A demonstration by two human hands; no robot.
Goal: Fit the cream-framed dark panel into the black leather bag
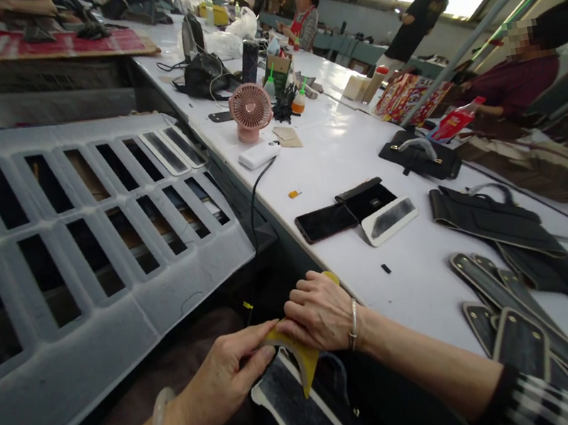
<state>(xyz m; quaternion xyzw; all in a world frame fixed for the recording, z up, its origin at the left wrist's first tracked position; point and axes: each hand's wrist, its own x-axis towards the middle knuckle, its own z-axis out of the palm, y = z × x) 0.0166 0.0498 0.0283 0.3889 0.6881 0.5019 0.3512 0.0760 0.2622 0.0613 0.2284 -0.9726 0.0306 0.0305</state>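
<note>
My right hand (pixel 317 313) is closed around a yellow curved tool (pixel 308 363), its blade-like edge pointing down. Under it lies a dark panel with white edges (pixel 299 411), resting on my lap. My left hand (pixel 229 379) pinches the upper end of that panel between thumb and fingers, beside the tool and touching it. The lower part of the panel runs out of view at the bottom.
A white table (pixel 346 267) bears a phone (pixel 324 223), a pink fan (pixel 250 108), a white-edged piece (pixel 389 220), black bag parts (pixel 501 221) and dark straps (pixel 525 339). To the left is a grey slotted rack (pixel 116 311). People sit and stand beyond the table.
</note>
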